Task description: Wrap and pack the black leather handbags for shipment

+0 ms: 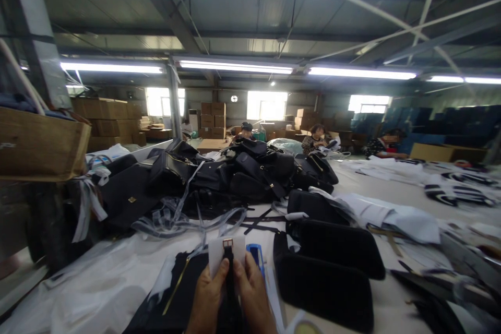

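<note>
At the bottom centre my left hand (206, 300) and my right hand (253, 295) are closed side by side on a black strap (228, 271) with a small gold buckle at its top end. A white card (216, 255) sits behind the strap's top. A blue tool (256, 254) lies just right of my right thumb. A flat black bag (176, 297) with a gold strip lies under and left of my left hand.
Black pouches (332, 258) lie right of my hands. A heap of black bags (235, 172) covers the table's middle, with clear plastic strips (172, 219) and white wrapping (97, 287). A cardboard box (39, 141) stands at left. Three people sit at the far end.
</note>
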Demonstrator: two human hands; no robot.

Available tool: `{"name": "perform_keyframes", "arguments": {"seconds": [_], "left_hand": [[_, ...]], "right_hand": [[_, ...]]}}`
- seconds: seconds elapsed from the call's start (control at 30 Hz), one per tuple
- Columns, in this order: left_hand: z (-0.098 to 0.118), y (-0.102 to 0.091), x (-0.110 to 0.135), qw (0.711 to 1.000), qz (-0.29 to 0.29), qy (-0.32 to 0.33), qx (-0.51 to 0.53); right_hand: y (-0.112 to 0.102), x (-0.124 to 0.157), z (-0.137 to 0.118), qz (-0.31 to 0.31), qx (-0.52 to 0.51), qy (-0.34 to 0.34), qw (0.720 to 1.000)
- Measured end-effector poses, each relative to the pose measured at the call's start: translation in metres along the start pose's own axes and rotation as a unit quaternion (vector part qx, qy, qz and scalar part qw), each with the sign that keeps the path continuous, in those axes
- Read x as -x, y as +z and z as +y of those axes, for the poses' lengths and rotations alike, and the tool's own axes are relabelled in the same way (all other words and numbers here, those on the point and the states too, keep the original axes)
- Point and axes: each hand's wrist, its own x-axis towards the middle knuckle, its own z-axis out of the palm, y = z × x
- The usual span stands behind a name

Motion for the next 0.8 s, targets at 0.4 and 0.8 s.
{"name": "perform_keyframes", "arguments": {"seconds": [0.4, 0.8], "left_hand": [[-0.006, -0.005, -0.004, 1.0, 0.004, -0.012, 0.008], [0.004, 0.001, 0.004, 1.0, -0.009, -0.015, 0.026]], "right_hand": [[0.003, 0.005, -0.003, 0.023, 0.066, -0.008, 0.998], [-0.001, 0.006, -0.007, 0.011, 0.07, -0.018, 0.997]]}}
